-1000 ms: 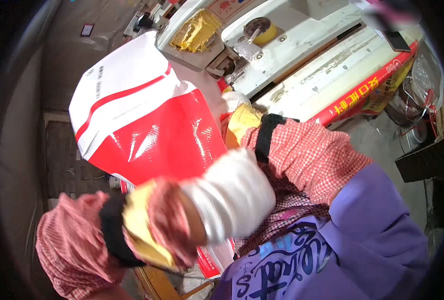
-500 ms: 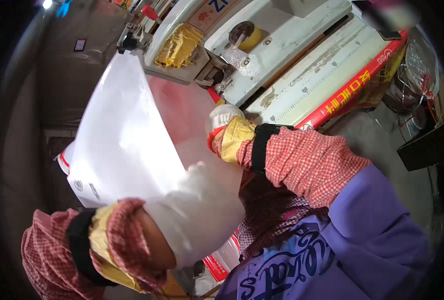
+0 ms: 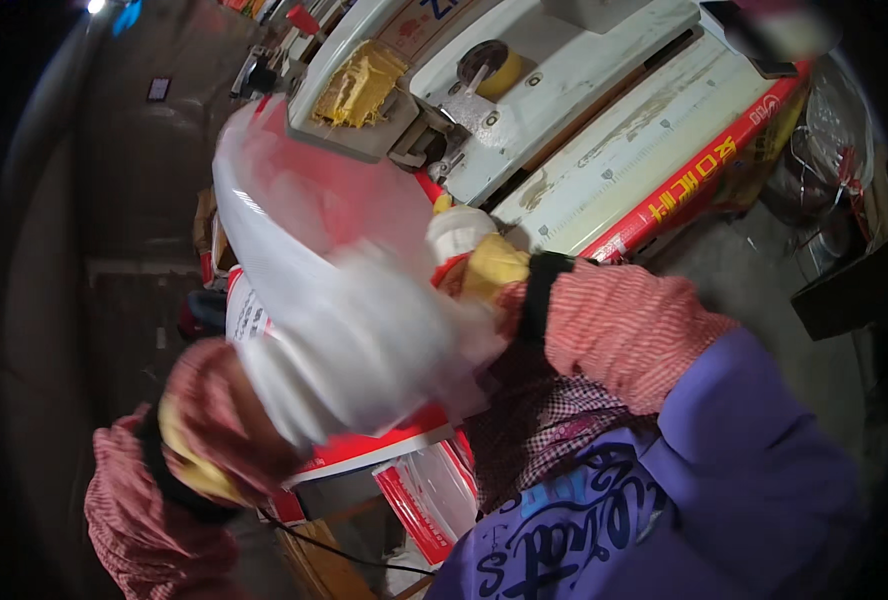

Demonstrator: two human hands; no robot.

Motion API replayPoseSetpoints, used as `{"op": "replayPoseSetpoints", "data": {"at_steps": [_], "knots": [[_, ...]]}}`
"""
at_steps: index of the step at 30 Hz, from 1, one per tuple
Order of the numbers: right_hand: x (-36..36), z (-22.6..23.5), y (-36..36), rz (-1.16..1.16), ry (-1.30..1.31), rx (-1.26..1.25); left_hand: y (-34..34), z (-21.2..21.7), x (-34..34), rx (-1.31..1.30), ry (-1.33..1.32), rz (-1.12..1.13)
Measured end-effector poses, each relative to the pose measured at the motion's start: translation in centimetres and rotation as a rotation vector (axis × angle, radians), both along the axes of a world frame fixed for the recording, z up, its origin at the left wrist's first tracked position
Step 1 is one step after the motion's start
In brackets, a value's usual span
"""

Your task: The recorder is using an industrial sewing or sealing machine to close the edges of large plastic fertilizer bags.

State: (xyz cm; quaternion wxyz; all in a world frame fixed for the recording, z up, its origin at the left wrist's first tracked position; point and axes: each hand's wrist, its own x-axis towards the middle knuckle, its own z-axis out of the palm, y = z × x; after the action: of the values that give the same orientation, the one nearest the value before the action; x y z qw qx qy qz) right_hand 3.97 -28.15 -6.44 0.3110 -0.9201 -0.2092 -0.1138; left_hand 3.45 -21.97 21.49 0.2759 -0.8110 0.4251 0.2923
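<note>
A red-and-white plastic sack (image 3: pixel 364 195), curved from mid-frame toward the upper left, is overlapped by the nearer left hand (image 3: pixel 394 320), the right hand (image 3: pixel 462 232) beside its right edge; whether fingers are parted or gripping cannot be told.

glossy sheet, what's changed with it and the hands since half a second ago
The sheet, spread broadly before, is now narrower and blurred, its left edge swung rightward. The left hand has moved up and leftward; blur hides its grip. The right hand stayed beside the white machine.
</note>
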Motion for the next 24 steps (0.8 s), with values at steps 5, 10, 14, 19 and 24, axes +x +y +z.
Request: {"op": "replayPoseSetpoints", "data": {"at_steps": [5,10,14,19,24], "knots": [[1.8,6.6,4.6,0.072,0.056,-0.016,6.0,-4.9,-2.4,0.019,0.113,0.046],[4.2,7.0,4.9,-0.107,0.114,0.163,1.9,-5.9,-3.1,-0.326,0.228,0.092],[6.4,9.1,4.8,0.056,0.345,-0.024,5.7,-9.3,1.4,-0.186,0.075,0.157],[7.8,8.1,4.8,0.296,1.136,1.188,11.9,-13.3,8.5,-0.479,-0.273,0.262],[6.9,9.9,7.1,0.17,0.342,0.297,16.8,-14.8,15.2,-0.611,-0.547,0.506]]}}
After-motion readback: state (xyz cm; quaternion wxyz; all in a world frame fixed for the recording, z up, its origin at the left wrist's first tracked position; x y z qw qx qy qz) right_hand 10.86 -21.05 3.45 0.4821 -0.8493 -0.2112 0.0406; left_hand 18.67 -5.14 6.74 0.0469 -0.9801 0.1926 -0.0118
